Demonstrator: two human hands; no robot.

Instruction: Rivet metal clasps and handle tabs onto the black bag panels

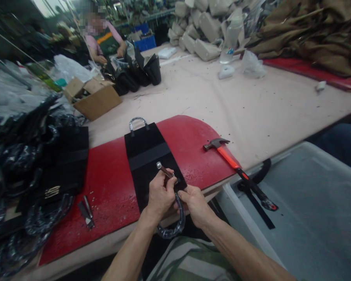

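Observation:
A black bag panel lies flat on a red board, its far end fitted with a plastic-wrapped handle. My left hand is closed around a short tool with a brown shaft and a shiny metal end, above the panel's near edge. At the near right corner, my right hand pinches the panel by the base of a second wrapped handle, which hangs over the table edge. The tool's lower tip is mostly hidden by my fingers. To the right rests a claw hammer with an orange and black grip.
Two small metal tools lie on the red board. Black bag pieces with wrapped handles are heaped at left. A grey plastic bin stands at right. Beyond are a cardboard box, black bags and another person.

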